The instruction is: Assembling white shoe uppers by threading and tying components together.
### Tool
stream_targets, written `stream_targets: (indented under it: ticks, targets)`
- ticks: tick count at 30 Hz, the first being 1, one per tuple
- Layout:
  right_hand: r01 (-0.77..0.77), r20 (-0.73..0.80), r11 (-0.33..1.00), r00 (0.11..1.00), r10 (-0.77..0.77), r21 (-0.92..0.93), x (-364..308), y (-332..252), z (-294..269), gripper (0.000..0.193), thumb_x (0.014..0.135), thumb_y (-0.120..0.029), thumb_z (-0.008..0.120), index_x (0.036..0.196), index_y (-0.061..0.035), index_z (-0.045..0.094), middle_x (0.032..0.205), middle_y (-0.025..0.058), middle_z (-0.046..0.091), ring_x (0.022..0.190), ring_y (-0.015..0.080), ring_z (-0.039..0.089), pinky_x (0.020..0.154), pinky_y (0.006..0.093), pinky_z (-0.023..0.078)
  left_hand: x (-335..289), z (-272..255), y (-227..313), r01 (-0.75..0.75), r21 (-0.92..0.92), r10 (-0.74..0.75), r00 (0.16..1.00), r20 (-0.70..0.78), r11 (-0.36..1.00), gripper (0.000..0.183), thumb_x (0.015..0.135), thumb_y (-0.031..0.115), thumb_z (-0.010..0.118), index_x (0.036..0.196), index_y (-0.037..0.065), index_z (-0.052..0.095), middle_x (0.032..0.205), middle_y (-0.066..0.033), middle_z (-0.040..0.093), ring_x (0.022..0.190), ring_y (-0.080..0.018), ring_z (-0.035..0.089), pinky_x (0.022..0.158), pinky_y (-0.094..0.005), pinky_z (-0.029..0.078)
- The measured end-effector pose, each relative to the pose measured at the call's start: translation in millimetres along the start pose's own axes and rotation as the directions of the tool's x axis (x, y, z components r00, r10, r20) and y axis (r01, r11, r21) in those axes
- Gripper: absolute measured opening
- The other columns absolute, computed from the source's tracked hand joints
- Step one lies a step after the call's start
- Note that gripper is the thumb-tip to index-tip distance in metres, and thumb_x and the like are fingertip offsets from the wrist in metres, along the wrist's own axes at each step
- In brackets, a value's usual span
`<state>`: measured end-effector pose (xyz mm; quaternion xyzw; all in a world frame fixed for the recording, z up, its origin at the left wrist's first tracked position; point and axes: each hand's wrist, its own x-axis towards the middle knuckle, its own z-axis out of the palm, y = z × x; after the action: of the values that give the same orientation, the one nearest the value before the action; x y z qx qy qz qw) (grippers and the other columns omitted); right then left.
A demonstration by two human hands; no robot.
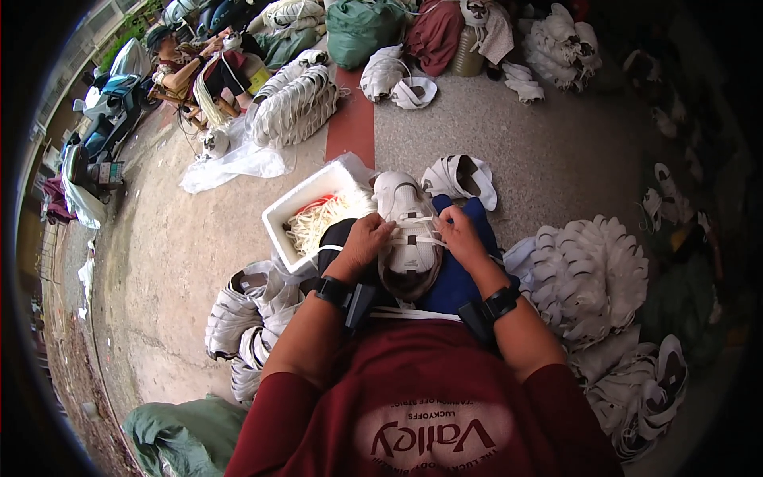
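Observation:
A white and beige sneaker (400, 195) lies across my lap, its toe pointing away from me. Cream shoelaces (415, 222) cross over its tongue. On the sneaker's left side my left hand (369, 241) is closed, pinching a lace between thumb and fingers. Over on the right, my right hand (461, 234) is closed too and grips a lace end at the eyelet edge. Beyond my left hand stands a white foam box (274, 216) with a heap of cream laces (322, 226) and something red inside.
Another sneaker (461, 179) sits just past my knees. Stacked shoe uppers lie at my right (592, 278) and left (238, 314). A seated person (187, 71) handles a shoe at the far left, near parked scooters (111, 111). Green sacks (362, 32) stand at the back.

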<state>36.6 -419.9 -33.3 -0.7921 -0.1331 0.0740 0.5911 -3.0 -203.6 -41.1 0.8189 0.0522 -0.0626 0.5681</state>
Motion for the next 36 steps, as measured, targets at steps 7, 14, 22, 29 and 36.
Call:
stream_targets:
  ticks: [7,14,22,29,36]
  targets:
    - [-0.242,-0.139,0.773,0.910,0.390,0.586,-19,-13,-36,0.017,0.069,0.007,0.056,0.080,-0.0053,0.055,0.058,-0.0025,0.045,0.038,0.0041,0.034,0.035,0.0201,0.023,-26,-9,3,-0.049,-0.390,-0.049,0.970,-0.237,0.919,0.017,0.079,0.009,0.066,0.087,0.002,0.054,0.068,-0.0019,0.056,0.057,-0.0081,0.049,0.053,-0.0214,0.039]
    - [-0.238,-0.229,0.907,0.916,0.328,0.347,-47,12,-78,0.013,0.072,0.004,0.055,0.080,-0.0057,0.054,0.060,-0.0036,0.046,0.043,0.0046,0.039,0.038,0.0197,0.028,-55,-46,-23,-0.130,-0.251,0.040,0.941,-0.337,0.959,0.008,0.080,0.000,0.058,0.083,0.007,0.053,0.067,0.0054,0.050,0.056,-0.0033,0.045,0.050,-0.0181,0.037]
    - [0.210,0.029,0.872,0.975,-0.220,-0.443,-40,-29,-13,0.028,0.071,-0.014,0.069,0.091,-0.0024,0.053,0.089,0.0191,0.056,0.081,0.0353,0.056,0.071,0.0418,0.045,-51,10,27,-0.305,0.503,0.378,0.924,-0.048,0.808,0.033,0.073,0.015,0.065,0.100,0.001,0.052,0.094,-0.0181,0.057,0.085,-0.0331,0.058,0.074,-0.0381,0.048]
    - [0.221,0.159,0.863,0.973,-0.166,-0.454,-24,-12,-6,0.033,0.067,-0.011,0.065,0.097,-0.0034,0.052,0.082,0.0203,0.056,0.080,0.0383,0.055,0.072,0.0430,0.046,-24,3,9,-0.246,0.482,0.296,0.955,-0.029,0.841,0.028,0.067,0.007,0.062,0.094,0.003,0.052,0.083,-0.0157,0.058,0.079,-0.0328,0.058,0.070,-0.0376,0.047]
    - [0.285,0.121,0.749,0.956,-0.267,-0.598,-28,-33,7,0.022,0.068,-0.011,0.061,0.088,-0.0055,0.055,0.075,0.0173,0.055,0.074,0.0360,0.056,0.064,0.0448,0.046,-35,10,22,-0.339,0.534,0.476,0.868,-0.140,0.775,0.025,0.066,0.009,0.064,0.090,0.005,0.055,0.082,-0.0132,0.059,0.076,-0.0314,0.058,0.067,-0.0376,0.047]
